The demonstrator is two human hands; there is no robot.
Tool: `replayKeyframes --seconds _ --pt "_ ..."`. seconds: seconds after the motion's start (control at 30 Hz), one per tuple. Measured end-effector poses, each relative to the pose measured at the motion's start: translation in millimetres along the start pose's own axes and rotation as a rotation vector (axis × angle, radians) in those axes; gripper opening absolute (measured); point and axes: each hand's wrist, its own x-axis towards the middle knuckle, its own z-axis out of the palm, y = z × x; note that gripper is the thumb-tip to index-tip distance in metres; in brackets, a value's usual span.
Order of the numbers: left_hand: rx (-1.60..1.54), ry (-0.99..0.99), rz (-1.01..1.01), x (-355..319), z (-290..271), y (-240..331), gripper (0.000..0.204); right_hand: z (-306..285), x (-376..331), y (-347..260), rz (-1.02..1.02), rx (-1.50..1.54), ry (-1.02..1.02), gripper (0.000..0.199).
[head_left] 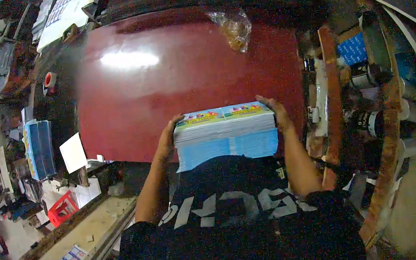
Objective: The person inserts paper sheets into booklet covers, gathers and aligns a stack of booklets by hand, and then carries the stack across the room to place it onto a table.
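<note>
A thick stack of printed sheets (226, 137), pale blue at the edges with a colourful top sheet, is held against my chest over the near edge of a dark red table (158, 78). My left hand (168, 135) grips the stack's left side, fingers curled over the top corner. My right hand (276, 112) grips its right side the same way. Both forearms come up from my black shirt at the bottom of the view.
A crumpled clear plastic bag (234, 28) lies at the table's far right. A second pile of blue sheets (39, 148) and a white paper (73, 152) sit to the left. Wooden planks (334, 91), cans and clutter crowd the right side. A red crate (62, 208) stands on the floor at lower left.
</note>
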Motion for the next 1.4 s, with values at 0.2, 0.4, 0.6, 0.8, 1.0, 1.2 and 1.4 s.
replayKeyframes --seconds 0.2,0.4,0.6,0.8,1.0,1.2,1.4 --pt "-0.036 -0.067 -0.389 -17 18 33 0.053 -25 -25 47 0.228 -0.031 -0.045 0.066" --pt "-0.219 -0.063 -0.149 -5 11 14 0.054 24 -35 35 0.0 0.262 0.179 0.059" --pt "0.053 0.035 0.009 -20 36 28 0.057 21 -45 34 -0.026 0.235 0.212 0.048" --pt "0.216 0.024 -0.275 -29 49 63 0.054 8 -52 21 0.153 0.043 0.184 0.046" --pt "0.296 -0.101 -0.01 -24 22 28 0.051 12 -54 19 0.092 -0.03 0.171 0.045" --pt "0.308 -0.027 -0.227 -35 40 41 0.055 11 -60 27 0.028 -0.022 0.09 0.05" --pt "0.039 0.02 0.066 -46 20 -17 0.078 38 -78 47 -0.055 0.392 0.19 0.055"
